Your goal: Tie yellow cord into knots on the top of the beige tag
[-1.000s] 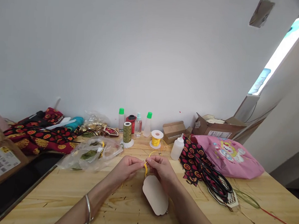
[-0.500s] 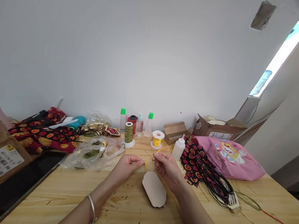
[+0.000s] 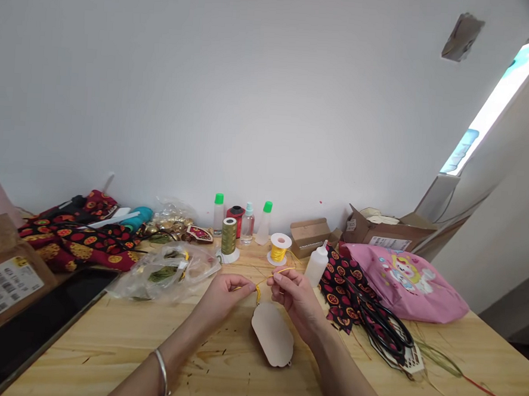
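Observation:
A pale, flat wooden plaque [image 3: 273,335] with a scalloped outline lies on the table between my forearms. Yellow cord [image 3: 258,294] is tied to its upper end. My left hand [image 3: 228,292] pinches the cord between thumb and forefinger, just left of the knot. On the other side, my right hand [image 3: 291,289] pinches the cord's other strand, whose loose end sticks out above the fingers. The cord runs across the short gap between the hands. A spool of yellow cord [image 3: 279,250] stands behind my right hand.
Behind stand an olive thread spool [image 3: 228,236], green-capped bottles [image 3: 265,223] and a small cardboard box [image 3: 309,235]. To the right are a white squeeze bottle [image 3: 316,264], black-handled scissors [image 3: 384,328] and a pink bag [image 3: 407,284]. A clear plastic bag [image 3: 165,272] lies left.
The loose cord end above my right hand has tipped over to the right. Both hands keep nearly the same place, and the view has shifted slightly.

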### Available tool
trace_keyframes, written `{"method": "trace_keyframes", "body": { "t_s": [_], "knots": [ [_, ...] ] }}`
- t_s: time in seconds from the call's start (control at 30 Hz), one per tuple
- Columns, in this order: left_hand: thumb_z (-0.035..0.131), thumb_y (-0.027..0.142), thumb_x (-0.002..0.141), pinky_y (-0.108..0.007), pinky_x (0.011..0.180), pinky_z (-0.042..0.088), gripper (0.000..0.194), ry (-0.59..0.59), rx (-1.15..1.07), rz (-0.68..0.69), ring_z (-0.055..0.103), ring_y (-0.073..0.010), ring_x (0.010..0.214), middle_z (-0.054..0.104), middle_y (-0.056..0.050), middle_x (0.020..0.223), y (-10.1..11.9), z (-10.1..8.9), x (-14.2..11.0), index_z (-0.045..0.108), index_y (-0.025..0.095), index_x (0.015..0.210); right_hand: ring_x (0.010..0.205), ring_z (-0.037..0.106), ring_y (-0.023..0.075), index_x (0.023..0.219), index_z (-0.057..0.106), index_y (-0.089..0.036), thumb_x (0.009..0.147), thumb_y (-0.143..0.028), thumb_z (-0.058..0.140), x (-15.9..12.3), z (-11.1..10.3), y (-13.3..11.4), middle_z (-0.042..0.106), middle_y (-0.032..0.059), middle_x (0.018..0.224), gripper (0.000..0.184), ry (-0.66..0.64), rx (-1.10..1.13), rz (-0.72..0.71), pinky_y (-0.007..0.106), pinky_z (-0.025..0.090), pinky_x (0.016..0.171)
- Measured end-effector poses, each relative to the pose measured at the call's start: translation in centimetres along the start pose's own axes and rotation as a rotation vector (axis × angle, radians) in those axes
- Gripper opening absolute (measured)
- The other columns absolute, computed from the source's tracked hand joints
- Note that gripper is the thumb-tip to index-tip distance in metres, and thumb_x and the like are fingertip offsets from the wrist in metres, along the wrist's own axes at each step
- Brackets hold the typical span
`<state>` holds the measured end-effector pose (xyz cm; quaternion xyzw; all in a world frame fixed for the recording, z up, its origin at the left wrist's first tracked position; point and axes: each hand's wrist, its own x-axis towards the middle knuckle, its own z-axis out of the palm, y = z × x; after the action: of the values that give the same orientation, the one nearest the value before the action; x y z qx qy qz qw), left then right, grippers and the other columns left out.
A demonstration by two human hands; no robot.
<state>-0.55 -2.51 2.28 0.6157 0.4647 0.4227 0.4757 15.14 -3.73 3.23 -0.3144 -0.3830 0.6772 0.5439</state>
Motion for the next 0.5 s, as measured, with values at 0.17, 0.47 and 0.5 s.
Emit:
{"method": "trace_keyframes", "body": {
  "t_s": [0.17, 0.47, 0.5],
  "knots": [
    [0.058, 0.031, 0.061, -0.021, 0.055, 0.036, 0.019, -0.016, -0.067, 0.001, 0.048, -0.0122, 0.055, 0.061, -0.001, 0.057, -0.61, 0.12, 0.04, 0.064, 0.013, 0.059, 0.048, 0.042, 0.004, 0.069, 0.055, -0.015, 0.063, -0.026, 0.062, 0.04, -0.02, -0.08, 0.058, 0.0002, 0.062, 0.015, -0.004, 0.021, 0.011, 0.016, 0.034, 0.049],
    [0.057, 0.032, 0.062, -0.02, 0.051, 0.034, 0.021, -0.017, -0.052, -0.021, 0.046, -0.0111, 0.052, 0.059, 0.0, 0.053, -0.41, -0.07, 0.04, 0.063, 0.012, 0.058, 0.048, 0.042, 0.0039, 0.068, 0.054, -0.014, 0.065, -0.027, 0.06, 0.09, -0.08, -0.11, 0.059, 0.0014, 0.064, 0.015, -0.041, 0.107, 0.048, 0.016, 0.035, 0.048],
    [0.057, 0.032, 0.062, -0.02, 0.052, 0.034, 0.021, -0.015, -0.057, -0.019, 0.046, -0.0113, 0.053, 0.06, 0.0, 0.055, -0.49, -0.07, 0.07, 0.063, 0.012, 0.059, 0.048, 0.042, 0.004, 0.066, 0.054, -0.013, 0.064, -0.027, 0.061, 0.04, 0.06, -0.13, 0.059, 0.0019, 0.065, 0.015, -0.035, 0.096, 0.045, 0.016, 0.035, 0.048]
  ]
}}
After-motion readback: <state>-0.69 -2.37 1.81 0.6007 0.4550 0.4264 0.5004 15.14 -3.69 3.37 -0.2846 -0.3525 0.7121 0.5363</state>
